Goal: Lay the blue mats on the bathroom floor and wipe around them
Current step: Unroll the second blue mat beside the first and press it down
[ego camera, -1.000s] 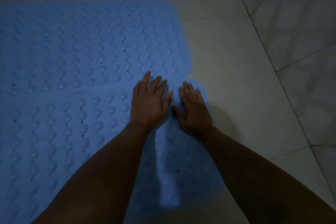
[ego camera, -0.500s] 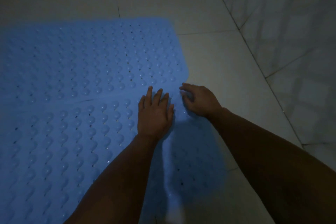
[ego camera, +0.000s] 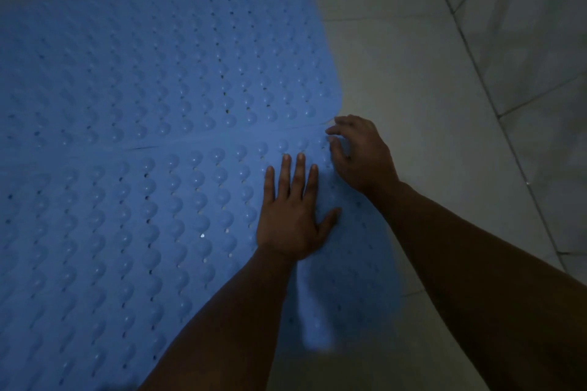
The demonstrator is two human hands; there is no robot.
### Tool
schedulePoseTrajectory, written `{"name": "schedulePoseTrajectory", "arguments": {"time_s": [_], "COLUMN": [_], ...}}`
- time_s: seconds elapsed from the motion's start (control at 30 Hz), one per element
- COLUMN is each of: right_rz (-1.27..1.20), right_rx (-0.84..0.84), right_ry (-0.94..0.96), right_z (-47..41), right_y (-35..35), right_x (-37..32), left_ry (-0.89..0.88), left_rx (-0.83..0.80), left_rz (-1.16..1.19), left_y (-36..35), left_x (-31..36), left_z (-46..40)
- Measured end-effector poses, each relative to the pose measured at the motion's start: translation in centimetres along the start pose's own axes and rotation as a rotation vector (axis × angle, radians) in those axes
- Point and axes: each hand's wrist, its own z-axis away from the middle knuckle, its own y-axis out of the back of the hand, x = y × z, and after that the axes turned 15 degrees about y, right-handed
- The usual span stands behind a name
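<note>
Dim, bluish, softly blurred edges

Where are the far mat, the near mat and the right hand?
far mat (ego camera: 165, 67), head view, bumpy middle.
near mat (ego camera: 111, 232), head view, bumpy surface left of the hands.
right hand (ego camera: 362, 152), head view, back of the hand.

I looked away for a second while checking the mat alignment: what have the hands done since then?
The right hand shifted from lying flat on the near blue studded rubber mat to its far right corner, fingers now curled at the edge by the seam. The left hand stayed flat on that mat. Both mats, including the far blue mat, lie as before.
</note>
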Motion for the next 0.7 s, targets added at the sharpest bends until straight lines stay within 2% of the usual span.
{"name": "schedulePoseTrajectory", "arguments": {"time_s": [0.13,0.2,0.33,0.37,0.43,0.5,0.6,0.7], "right_rz": [-0.016,-0.022,0.016,0.032,0.054,0.055,0.029,0.023], "right_rx": [-0.02,-0.072,-0.352,-0.425,-0.562,-0.632,-0.575,-0.502], "right_ry": [-0.023,-0.031,-0.157,-0.217,-0.305,-0.309,-0.25,-0.168], "right_z": [-0.6,-1.1,-2.8,-3.6,-4.8,-5.4,-4.7,-2.6], "right_y": [0.4,1.4,4.2,4.9,5.8,5.5,3.9,0.8], "right_x": [0.1,-0.5,-2.3,-2.9,-4.7,-6.5,-9.9,-13.2], "left_ry": [-0.006,0.011,0.025,0.028,0.073,0.128,0.215,0.229], "left_rx": [-0.048,-0.139,-0.464,-0.486,-0.354,-0.184,-0.115,-0.03], "left_rz": [0.053,0.056,0.13,0.183,0.273,0.227,0.149,0.146], "left_y": [0.4,0.8,4.0,5.5,8.3,9.8,10.2,9.8], "left_x": [0.1,0.1,-0.2,-0.5,-2.0,-4.0,-7.1,-9.7], "left_z": [-0.2,-0.4,-3.3,-4.1,-4.7,-4.5,-2.8,-0.9]}}
